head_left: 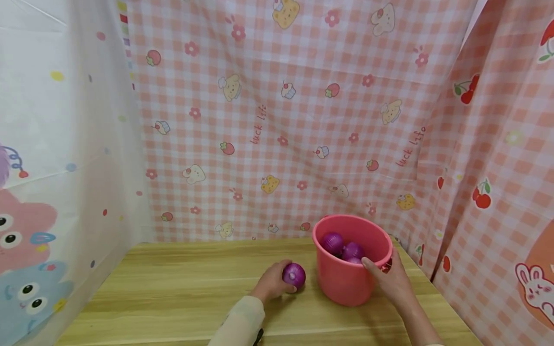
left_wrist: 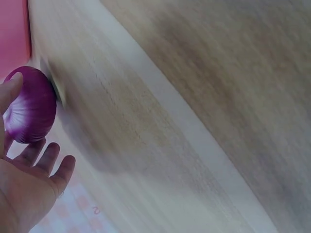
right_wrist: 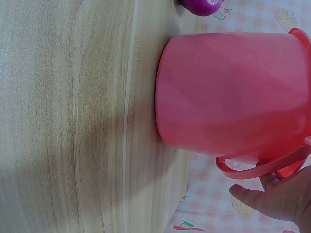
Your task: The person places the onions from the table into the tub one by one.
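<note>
My left hand [head_left: 275, 281] holds a purple onion [head_left: 294, 276] low over the table, just left of the bucket. In the left wrist view the thumb lies on top of that onion [left_wrist: 33, 109] and several fingers spread below it. A pink bucket [head_left: 346, 283] stands upright on the table, with several purple onions [head_left: 333, 243] inside. My right hand [head_left: 391, 278] grips the bucket's right rim, its thumb over the edge and its fingers on the outer side. In the right wrist view the bucket's handle [right_wrist: 265, 170] hangs down beside this hand.
The wooden table [head_left: 190, 283] has a light wood grain. A pink checked cloth [head_left: 259, 158] hangs behind it, close to the bucket. More printed curtains stand on the left [head_left: 86, 144] and right [head_left: 489, 158].
</note>
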